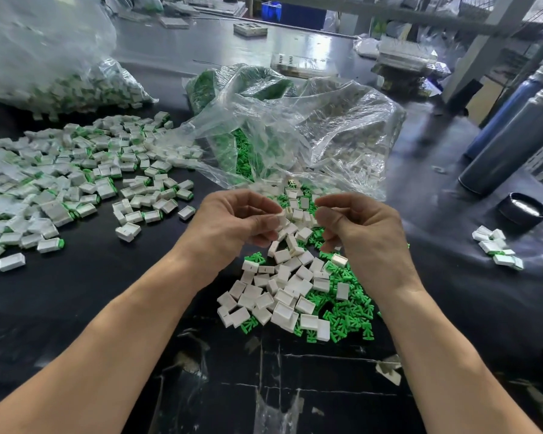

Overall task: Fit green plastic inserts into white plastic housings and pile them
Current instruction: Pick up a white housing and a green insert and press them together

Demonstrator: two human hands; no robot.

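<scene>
I see both hands raised above the desk (76, 277), close together but not touching, over the mixed heap of loose white housings (282, 296) and green inserts (348, 311). My left hand (232, 223) has a narrow grip: thumb and curled fingers pinch one white housing (281, 218) at the fingertips, with only its right end showing past the thumb. My right hand (361, 227) is curled too, thumb against the bent fingers, just right of that housing. I cannot tell whether it holds an insert; nothing green shows inside its grip, and the fingertips cover whatever may be there.

Both forearms come in from the bottom edge, bare, angled inward so the wrists converge over the heap. The backs of the hands face me, knuckles up.

The finished pieces, white housings with green ends, lie in a wide pile (76, 183) on the left of the desk, well apart from the hands. A smaller cluster of assembled pieces (497, 249) sits on the right. Behind the heap, a crumpled clear plastic bag (311, 126) spills green inserts and white housings; its folds blur the contents. Another clear bag (44, 57) at far left is cut off by the frame. Dark cylinders (514, 142) stand on the right, near a black round lid (524, 209).
</scene>
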